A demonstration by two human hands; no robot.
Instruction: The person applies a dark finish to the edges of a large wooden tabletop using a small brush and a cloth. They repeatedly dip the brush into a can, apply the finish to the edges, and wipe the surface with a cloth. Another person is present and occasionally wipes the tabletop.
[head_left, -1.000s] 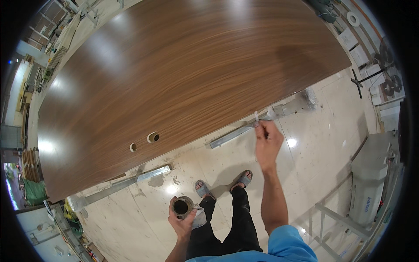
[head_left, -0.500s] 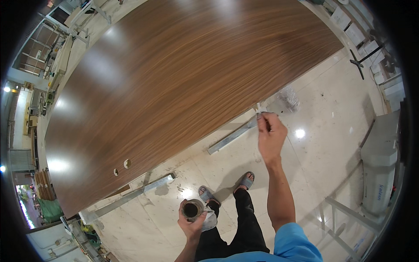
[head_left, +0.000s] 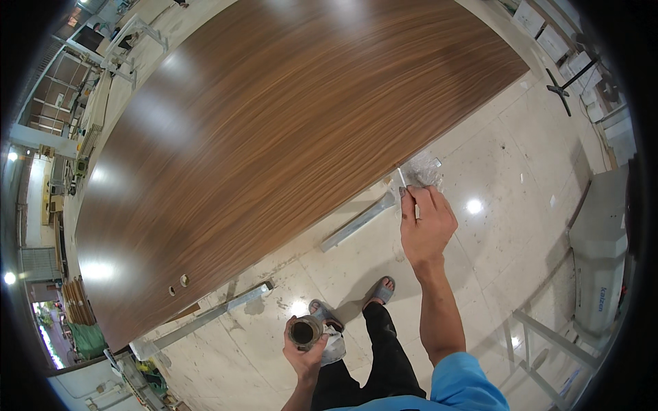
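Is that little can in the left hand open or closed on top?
Open. The small round can in the left hand shows a dark round mouth facing up, with no lid over it.

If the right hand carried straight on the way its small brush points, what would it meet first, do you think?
Most likely the near edge of the wooden door panel: the right hand aims its thin brush up at that edge, with the tip seemingly at it already, though depth is hard to judge.

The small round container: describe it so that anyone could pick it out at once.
Start at the big brown wood-grain panel lying flat over the pale floor. Below its near edge, by the person's sandalled feet, the left hand holds a small round container, alone in having a dark, open mouth.
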